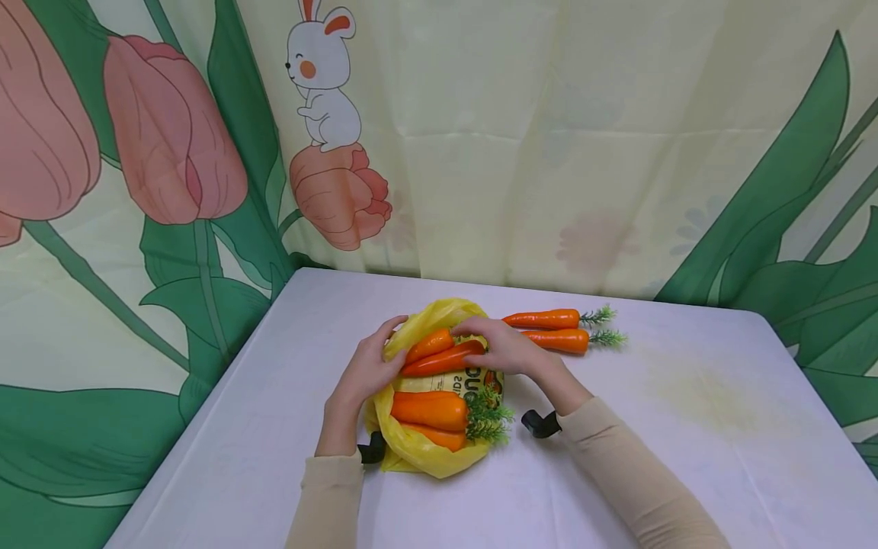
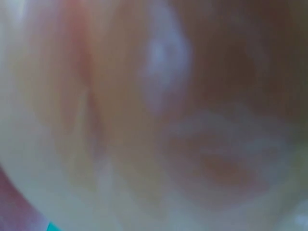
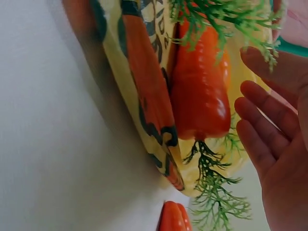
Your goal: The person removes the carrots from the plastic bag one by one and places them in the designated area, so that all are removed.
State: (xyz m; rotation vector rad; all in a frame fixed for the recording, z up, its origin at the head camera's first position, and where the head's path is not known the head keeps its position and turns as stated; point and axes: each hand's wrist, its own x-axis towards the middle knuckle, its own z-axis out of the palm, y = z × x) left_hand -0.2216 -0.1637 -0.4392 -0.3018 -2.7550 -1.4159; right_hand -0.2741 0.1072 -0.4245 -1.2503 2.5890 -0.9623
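A yellow plastic bag [image 1: 439, 463] lies on its side with its mouth widened. My left hand [image 1: 360, 370] holds its left rim, thumb and fingers on either side of the yellow film; the left wrist view is blurred. Inside, two orange carrots [image 1: 430, 345] lie at the back and more carrots [image 1: 432, 410] with green tops at the front. Between them sits a printed packet [image 1: 439, 383]. My right hand [image 1: 504, 347] reaches over the back carrots' right ends. In the right wrist view its fingers [image 3: 262, 139] are spread loosely beside a carrot [image 3: 199, 96], nothing between them.
Two more carrots with leafy tops, a rear carrot [image 1: 545, 319] and a front carrot [image 1: 559, 340], lie on the white-covered table [image 1: 658, 457] behind the right hand. A curtain [image 1: 480, 152] with tulips and a rabbit hangs along the back.
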